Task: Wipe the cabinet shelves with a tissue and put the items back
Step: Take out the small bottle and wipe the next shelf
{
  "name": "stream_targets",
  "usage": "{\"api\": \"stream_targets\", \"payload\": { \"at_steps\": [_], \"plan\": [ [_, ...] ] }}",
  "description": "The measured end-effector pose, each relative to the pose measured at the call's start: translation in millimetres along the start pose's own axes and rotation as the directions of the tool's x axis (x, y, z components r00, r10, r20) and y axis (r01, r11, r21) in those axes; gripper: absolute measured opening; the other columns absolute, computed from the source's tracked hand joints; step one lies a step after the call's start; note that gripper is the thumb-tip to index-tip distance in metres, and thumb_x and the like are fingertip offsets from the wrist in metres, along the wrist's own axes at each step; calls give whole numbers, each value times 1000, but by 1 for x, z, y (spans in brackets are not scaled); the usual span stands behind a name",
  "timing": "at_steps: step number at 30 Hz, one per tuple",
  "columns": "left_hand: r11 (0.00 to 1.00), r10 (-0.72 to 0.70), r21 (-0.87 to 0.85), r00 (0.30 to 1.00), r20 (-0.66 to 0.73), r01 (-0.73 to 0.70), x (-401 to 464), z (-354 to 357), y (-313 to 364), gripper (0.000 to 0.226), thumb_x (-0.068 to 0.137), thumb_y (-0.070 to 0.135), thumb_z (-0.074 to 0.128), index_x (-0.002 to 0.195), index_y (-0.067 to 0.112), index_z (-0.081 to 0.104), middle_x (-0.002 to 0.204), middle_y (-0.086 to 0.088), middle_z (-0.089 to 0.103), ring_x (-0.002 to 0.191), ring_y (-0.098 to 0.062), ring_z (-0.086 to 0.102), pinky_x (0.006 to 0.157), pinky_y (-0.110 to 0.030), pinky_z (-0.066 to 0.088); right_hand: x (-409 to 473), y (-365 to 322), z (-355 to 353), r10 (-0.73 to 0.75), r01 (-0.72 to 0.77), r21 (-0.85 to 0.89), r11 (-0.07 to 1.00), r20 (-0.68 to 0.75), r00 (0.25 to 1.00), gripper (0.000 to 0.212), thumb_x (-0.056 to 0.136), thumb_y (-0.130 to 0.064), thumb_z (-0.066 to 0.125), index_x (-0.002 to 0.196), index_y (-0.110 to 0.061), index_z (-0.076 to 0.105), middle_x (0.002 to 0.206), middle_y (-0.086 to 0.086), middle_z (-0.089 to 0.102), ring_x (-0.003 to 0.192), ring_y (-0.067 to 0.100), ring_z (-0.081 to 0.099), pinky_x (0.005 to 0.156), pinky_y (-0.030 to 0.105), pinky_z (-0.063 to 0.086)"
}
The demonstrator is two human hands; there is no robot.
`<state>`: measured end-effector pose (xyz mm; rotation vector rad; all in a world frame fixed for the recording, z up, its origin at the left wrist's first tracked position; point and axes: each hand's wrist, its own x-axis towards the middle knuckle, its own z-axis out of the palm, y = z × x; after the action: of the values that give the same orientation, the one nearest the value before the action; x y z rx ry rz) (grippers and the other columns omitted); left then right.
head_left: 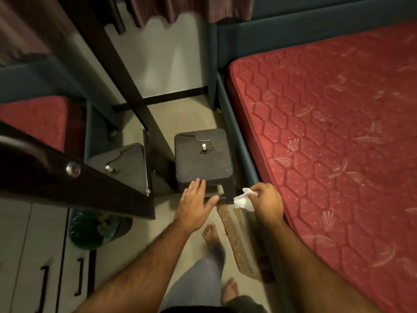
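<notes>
Tissue (243, 198) ×1, right hand (267, 203) pinching | left hand (195, 204) flat | stool (204, 161) ×1

Dim, warm indoor light, soft shadows on the floor (180, 123), wide-angle bending at the edges, slight blur throughout.

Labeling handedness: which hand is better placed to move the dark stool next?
Left, likely. The open left hand is spread at the near edge of the dark textured plastic stool, holding nothing. The right hand is pinching the crumpled white tissue beside the stool's near right leg.
</notes>
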<state>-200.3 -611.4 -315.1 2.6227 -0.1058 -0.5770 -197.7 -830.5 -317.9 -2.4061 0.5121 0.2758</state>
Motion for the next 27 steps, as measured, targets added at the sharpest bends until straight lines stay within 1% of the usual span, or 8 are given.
{"api": "stream_targets", "payload": {
  "at_steps": [4, 7, 9, 13, 17, 21, 24, 27],
  "plan": [
    [997, -70, -39, 998, -8, 69, 46, -4, -11, 75, 96, 61, 27, 156, 19, 13, 164, -1, 8, 150, -13, 1, 123, -34, 4, 67, -8, 12, -73, 73, -91, 993, 4, 997, 11, 82, -20, 65, 92, -21, 71, 96, 5, 60, 90, 27, 62, 74, 34, 47],
    [995, -98, -38, 995, -19, 97, 83, -2, -25, 82, 91, 67, 24, 156, 18, 13, 163, -2, 9, 150, -14, 2, 122, -33, 3, 121, -16, 35, -161, 171, -175, 970, 68, 985, 13, 83, -19, 65, 93, -19, 72, 97, 7, 59, 92, 27, 60, 71, 29, 43],
    [992, -120, -29, 992, -26, 119, 108, 6, -35, 83, 92, 67, 31, 156, 18, 12, 164, -2, 9, 150, -14, 3, 122, -33, 4, 157, -19, 56, -200, 222, -213, 951, 121, 972, 14, 85, -22, 64, 95, -18, 72, 99, 7, 60, 94, 27, 59, 70, 29, 41],
    [984, -173, -48, 984, -45, 171, 161, 23, -55, 85, 93, 61, 44, 156, 16, 10, 164, -3, 8, 150, -15, 3, 122, -33, 3, 222, -27, 101, -246, 294, -217, 931, 223, 943, 15, 87, -22, 60, 94, -16, 72, 98, 7, 58, 93, 28, 60, 68, 33, 46],
    [971, -228, -84, 971, -77, 222, 217, 39, -71, 85, 92, 57, 50, 155, 15, 12, 163, -4, 11, 150, -18, 8, 122, -39, 11, 281, -37, 144, -265, 324, -219, 920, 259, 929, 18, 85, -14, 60, 98, -18, 72, 101, 5, 59, 97, 26, 59, 74, 33, 48],
    [955, -282, -131, 951, -124, 266, 263, 52, -84, 84, 92, 54, 53, 155, 16, 13, 163, -5, 13, 150, -19, 10, 121, -44, 16, 330, -47, 183, -295, 378, -267, 886, 304, 906, 23, 87, -12, 57, 104, -19, 71, 106, 7, 58, 101, 27, 58, 76, 32, 47],
    [940, -322, -165, 937, -136, 299, 286, 61, -96, 83, 92, 53, 53, 155, 20, 10, 163, -1, 10, 150, -16, 8, 122, -44, 15, 363, -57, 210, -341, 449, -321, 834, 341, 876, 28, 88, -10, 54, 109, -20, 70, 109, 8, 58, 103, 29, 58, 80, 33, 47],
    [923, -358, -195, 925, -123, 331, 293, 70, -108, 82, 92, 54, 51, 155, 24, 7, 163, 3, 6, 149, -15, 6, 122, -43, 13, 381, -70, 232, -413, 532, -331, 779, 367, 834, 30, 88, -6, 54, 113, -19, 68, 111, 9, 59, 106, 29, 56, 85, 36, 49]
  ]
}}
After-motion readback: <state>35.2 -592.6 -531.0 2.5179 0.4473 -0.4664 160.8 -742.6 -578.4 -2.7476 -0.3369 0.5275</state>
